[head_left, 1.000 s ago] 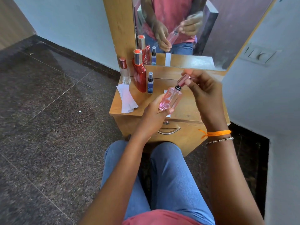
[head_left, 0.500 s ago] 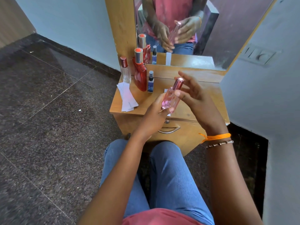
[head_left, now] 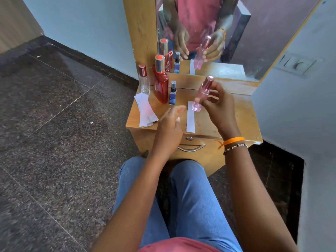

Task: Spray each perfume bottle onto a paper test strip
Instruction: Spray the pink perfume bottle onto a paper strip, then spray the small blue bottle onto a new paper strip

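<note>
Head view, looking down over my knees: my right hand (head_left: 221,106) has its grip closed around the pink bottle (head_left: 202,93), fingers wrapped on the glass body near the centre of the frame. The bottle is capped and leans a little, its cap up and to the right, its base hanging over the far end of the white paper strip (head_left: 190,117); whether the base touches the paper I cannot tell. That strip lies flat on the desk (head_left: 241,117), running toward its front edge. My left hand (head_left: 170,128) hangs open with loose fingers just left of the strip and has hold of nothing.

Upper left of the desk holds the other bottles in a row: a clear bottle (head_left: 144,79) with a dark red cap, a tall red bottle (head_left: 161,80) with a silver cap, and a small blue bottle (head_left: 173,93). A stack of spare strips (head_left: 146,111) lies in front of the clear one. Behind the desk stands a mirror (head_left: 254,33).
</note>
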`<state>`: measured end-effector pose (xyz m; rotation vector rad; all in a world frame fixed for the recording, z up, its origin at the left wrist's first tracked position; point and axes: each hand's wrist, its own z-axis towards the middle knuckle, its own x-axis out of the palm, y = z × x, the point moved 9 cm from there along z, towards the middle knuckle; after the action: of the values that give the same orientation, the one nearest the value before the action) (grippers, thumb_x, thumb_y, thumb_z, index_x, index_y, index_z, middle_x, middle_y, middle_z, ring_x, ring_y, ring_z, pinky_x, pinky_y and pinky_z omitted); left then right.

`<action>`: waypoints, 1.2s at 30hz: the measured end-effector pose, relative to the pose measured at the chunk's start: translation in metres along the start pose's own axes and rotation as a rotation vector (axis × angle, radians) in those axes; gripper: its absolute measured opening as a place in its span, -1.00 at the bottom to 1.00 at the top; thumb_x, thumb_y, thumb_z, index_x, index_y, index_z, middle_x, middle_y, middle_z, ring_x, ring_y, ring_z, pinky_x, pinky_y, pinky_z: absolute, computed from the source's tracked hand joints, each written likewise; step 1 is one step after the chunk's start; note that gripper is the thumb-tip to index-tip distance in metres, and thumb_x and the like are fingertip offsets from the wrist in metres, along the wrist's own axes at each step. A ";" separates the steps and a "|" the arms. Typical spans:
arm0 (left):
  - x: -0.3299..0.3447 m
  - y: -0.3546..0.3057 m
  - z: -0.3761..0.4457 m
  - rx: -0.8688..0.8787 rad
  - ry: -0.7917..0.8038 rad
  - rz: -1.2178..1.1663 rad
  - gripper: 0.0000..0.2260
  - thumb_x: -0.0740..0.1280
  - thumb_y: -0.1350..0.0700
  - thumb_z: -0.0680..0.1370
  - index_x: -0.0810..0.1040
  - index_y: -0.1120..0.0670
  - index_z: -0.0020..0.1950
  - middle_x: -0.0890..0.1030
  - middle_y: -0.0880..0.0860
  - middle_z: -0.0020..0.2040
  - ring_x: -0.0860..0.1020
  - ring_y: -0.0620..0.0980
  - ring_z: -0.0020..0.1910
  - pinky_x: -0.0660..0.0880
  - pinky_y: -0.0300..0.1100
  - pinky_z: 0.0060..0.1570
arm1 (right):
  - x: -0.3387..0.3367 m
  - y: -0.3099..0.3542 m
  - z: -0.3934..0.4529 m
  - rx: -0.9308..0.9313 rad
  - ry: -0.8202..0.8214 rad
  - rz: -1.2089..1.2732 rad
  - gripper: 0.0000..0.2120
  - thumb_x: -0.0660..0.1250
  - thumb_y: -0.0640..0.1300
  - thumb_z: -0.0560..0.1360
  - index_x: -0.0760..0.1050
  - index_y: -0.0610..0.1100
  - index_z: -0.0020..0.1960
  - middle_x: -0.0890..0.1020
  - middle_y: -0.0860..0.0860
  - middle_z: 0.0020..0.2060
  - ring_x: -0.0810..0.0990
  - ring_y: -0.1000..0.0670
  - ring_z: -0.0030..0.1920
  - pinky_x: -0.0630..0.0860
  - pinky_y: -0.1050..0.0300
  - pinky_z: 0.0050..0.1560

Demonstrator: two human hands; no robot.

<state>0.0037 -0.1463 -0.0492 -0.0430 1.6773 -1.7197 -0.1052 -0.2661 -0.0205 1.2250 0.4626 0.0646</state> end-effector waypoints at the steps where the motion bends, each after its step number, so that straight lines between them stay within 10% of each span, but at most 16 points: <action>1: -0.001 0.003 0.000 -0.012 -0.004 0.010 -0.65 0.13 0.37 0.54 0.45 0.12 0.27 0.52 0.06 0.26 0.46 -0.05 0.25 0.36 -0.28 0.22 | 0.003 0.001 0.004 -0.018 -0.007 -0.031 -0.62 0.45 -0.32 0.34 0.50 -0.21 0.14 0.60 -0.03 -0.07 0.53 0.18 -0.12 0.48 0.39 -0.12; 23: -0.014 0.010 -0.002 -0.033 -0.030 0.055 -0.68 0.17 0.35 0.54 0.50 0.09 0.22 0.53 -0.01 0.15 0.46 -0.18 0.07 0.36 -0.54 0.01 | 0.017 -0.004 0.005 -0.066 -0.039 -0.201 -0.46 0.47 -0.26 0.37 0.40 -0.14 0.31 0.51 -0.06 0.17 0.49 0.06 0.06 0.44 0.45 -0.01; 27: -0.043 0.015 -0.004 -0.015 -0.174 0.095 -0.70 0.17 0.38 0.50 0.56 0.10 0.09 0.55 0.00 0.02 0.51 -0.07 0.05 0.40 -0.30 0.07 | 0.018 0.035 -0.034 -0.255 -0.228 -0.193 -0.84 0.37 -0.28 0.44 0.50 -0.11 -0.02 0.51 0.00 -0.15 0.47 0.08 -0.21 0.41 0.33 -0.23; 36: -0.092 0.060 -0.013 -0.265 -0.322 0.419 -0.72 0.31 0.27 0.47 0.54 0.12 0.18 0.52 0.16 0.09 0.46 0.22 0.09 0.36 0.04 0.11 | 0.131 0.034 -0.030 -0.147 0.133 -0.369 -0.91 0.35 -0.23 0.46 0.59 -0.26 -0.13 0.65 -0.19 -0.23 0.57 -0.17 -0.18 0.16 0.20 -0.30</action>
<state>0.0928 -0.0826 -0.0633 -0.0803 1.5307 -1.1116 0.0092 -0.1894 -0.0369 0.9790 0.7797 -0.1335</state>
